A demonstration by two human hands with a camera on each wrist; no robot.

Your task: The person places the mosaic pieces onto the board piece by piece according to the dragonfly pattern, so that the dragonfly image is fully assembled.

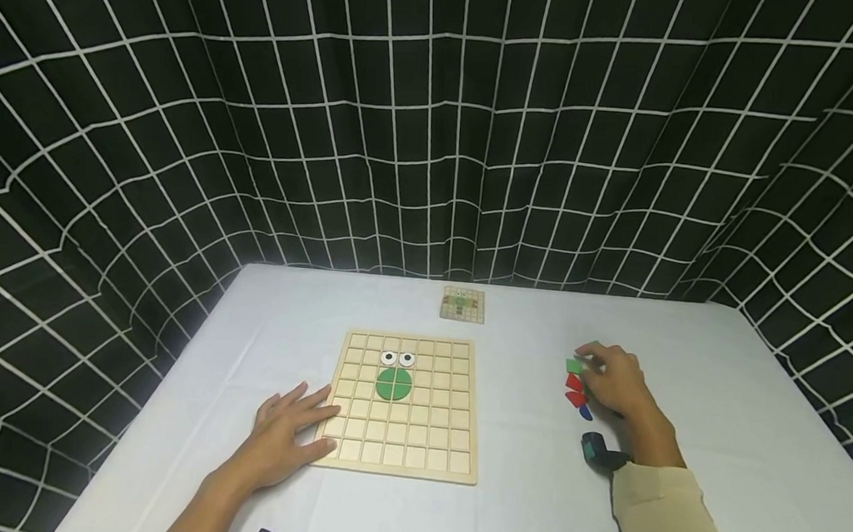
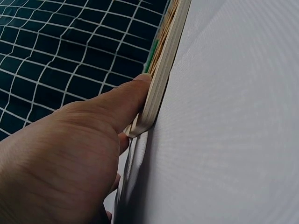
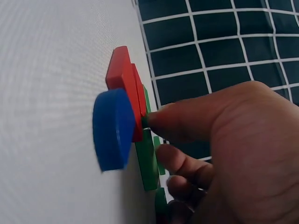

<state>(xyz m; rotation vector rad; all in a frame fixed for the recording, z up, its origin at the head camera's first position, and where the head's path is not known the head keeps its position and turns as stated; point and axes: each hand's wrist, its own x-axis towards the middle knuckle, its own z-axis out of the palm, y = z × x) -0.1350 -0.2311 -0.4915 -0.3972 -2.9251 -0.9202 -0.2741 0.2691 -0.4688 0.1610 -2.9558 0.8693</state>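
No text, label, brand or number can be read in any of the three views. The one printed surface is the small card [image 1: 463, 305] at the upper middle of the head view, which bears a picture of a grid with green and red shapes on it; it is too small there to tell whether any lettering stands on it.
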